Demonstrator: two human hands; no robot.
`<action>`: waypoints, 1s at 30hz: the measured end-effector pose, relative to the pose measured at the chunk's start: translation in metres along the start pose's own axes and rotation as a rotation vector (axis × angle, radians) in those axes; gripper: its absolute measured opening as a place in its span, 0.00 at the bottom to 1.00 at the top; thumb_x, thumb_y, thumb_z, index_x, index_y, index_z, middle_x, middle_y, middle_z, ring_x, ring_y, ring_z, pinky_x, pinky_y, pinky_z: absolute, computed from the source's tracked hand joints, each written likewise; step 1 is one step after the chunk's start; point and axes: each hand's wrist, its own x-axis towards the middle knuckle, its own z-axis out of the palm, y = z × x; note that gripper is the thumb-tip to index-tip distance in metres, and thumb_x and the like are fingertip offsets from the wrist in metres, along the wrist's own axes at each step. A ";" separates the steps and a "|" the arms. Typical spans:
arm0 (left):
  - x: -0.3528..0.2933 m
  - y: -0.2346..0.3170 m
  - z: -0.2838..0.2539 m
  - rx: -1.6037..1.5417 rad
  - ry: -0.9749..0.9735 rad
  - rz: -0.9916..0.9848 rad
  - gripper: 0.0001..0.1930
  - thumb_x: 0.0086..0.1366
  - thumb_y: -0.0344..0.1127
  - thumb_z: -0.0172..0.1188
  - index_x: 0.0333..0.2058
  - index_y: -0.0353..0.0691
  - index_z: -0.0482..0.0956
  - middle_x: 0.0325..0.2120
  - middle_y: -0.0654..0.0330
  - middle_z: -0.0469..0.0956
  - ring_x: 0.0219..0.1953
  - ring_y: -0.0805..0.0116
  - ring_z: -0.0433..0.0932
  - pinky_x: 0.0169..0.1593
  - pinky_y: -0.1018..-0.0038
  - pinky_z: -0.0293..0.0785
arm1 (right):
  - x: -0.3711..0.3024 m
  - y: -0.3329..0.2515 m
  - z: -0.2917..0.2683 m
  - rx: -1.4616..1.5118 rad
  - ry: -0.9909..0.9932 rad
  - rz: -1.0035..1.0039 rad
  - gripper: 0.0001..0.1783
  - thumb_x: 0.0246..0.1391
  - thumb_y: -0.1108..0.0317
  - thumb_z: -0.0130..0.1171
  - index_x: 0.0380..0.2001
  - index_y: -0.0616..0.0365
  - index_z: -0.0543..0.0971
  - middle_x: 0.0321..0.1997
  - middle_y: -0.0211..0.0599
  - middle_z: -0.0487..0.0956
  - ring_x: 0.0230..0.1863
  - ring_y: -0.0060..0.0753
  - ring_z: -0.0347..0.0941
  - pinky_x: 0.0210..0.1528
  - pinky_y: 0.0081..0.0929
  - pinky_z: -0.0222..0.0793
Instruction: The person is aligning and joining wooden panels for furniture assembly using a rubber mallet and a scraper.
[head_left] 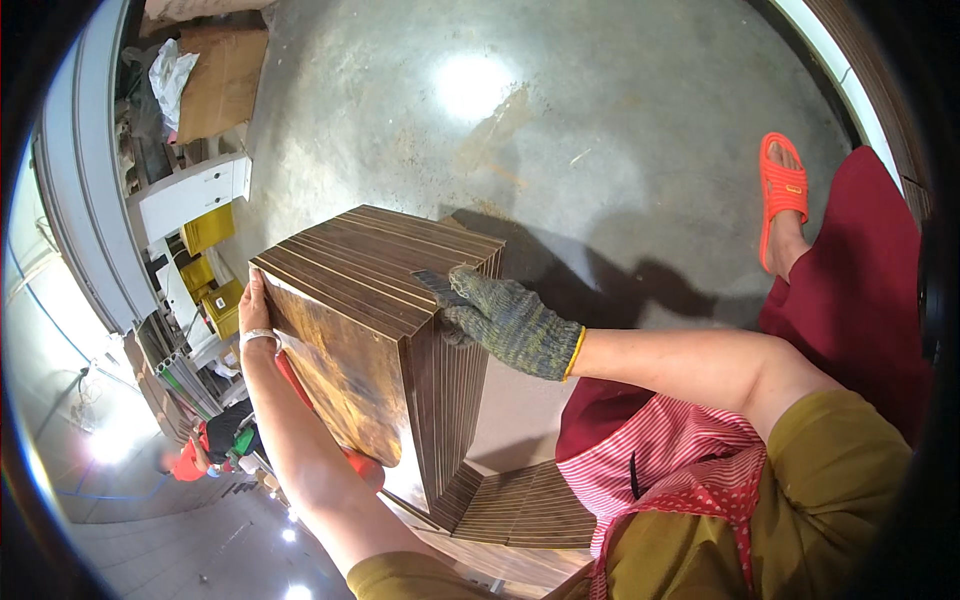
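A boxy piece of dark brown wooden furniture (375,262) with pale lines along its grooved faces stands in the middle. One side carries a smooth, mottled brown panel (345,365). My bare left hand (256,312), with a band at the wrist, grips the left edge of that panel; part of the fingers is hidden. My right hand (505,318), in a grey-green knitted glove with a yellow cuff, is closed around a dark flat-bladed tool (438,286). The blade lies at the near right edge of the grooved top; its exact kind is unclear.
An orange slipper (782,200) on a foot rests on the concrete floor (600,100) at right. Yellow bins (208,230) and cardboard (225,85) are at left. A person in red (190,458) is at lower left. Red cylindrical object (364,468) sits beside the panel.
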 end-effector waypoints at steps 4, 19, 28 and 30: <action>0.000 0.001 -0.001 0.018 -0.029 -0.022 0.32 0.61 0.61 0.49 0.52 0.39 0.69 0.48 0.59 0.72 0.49 0.67 0.71 0.53 0.72 0.65 | 0.005 -0.029 -0.017 0.536 -0.097 0.449 0.23 0.56 0.67 0.52 0.55 0.60 0.64 0.52 0.42 0.70 0.50 0.39 0.69 0.50 0.36 0.67; 0.011 -0.008 -0.008 -0.015 -0.055 0.039 0.30 0.62 0.59 0.48 0.50 0.36 0.70 0.45 0.58 0.73 0.46 0.66 0.72 0.50 0.69 0.67 | 0.017 0.007 -0.015 -0.051 -0.044 0.019 0.26 0.50 0.64 0.57 0.52 0.61 0.67 0.50 0.49 0.72 0.53 0.48 0.67 0.55 0.36 0.62; 0.015 -0.010 -0.013 -0.037 -0.076 0.002 0.31 0.61 0.59 0.49 0.51 0.36 0.69 0.47 0.57 0.73 0.49 0.66 0.71 0.53 0.70 0.65 | 0.028 -0.007 -0.025 -0.032 -0.116 0.038 0.14 0.49 0.64 0.57 0.36 0.60 0.70 0.31 0.50 0.74 0.37 0.51 0.71 0.38 0.40 0.64; 0.018 -0.012 -0.016 -0.030 -0.068 0.001 0.32 0.61 0.60 0.50 0.51 0.37 0.69 0.47 0.58 0.73 0.49 0.66 0.71 0.53 0.70 0.65 | 0.028 -0.008 -0.023 -0.031 -0.106 0.027 0.13 0.49 0.64 0.57 0.34 0.59 0.70 0.29 0.49 0.74 0.35 0.51 0.71 0.36 0.41 0.64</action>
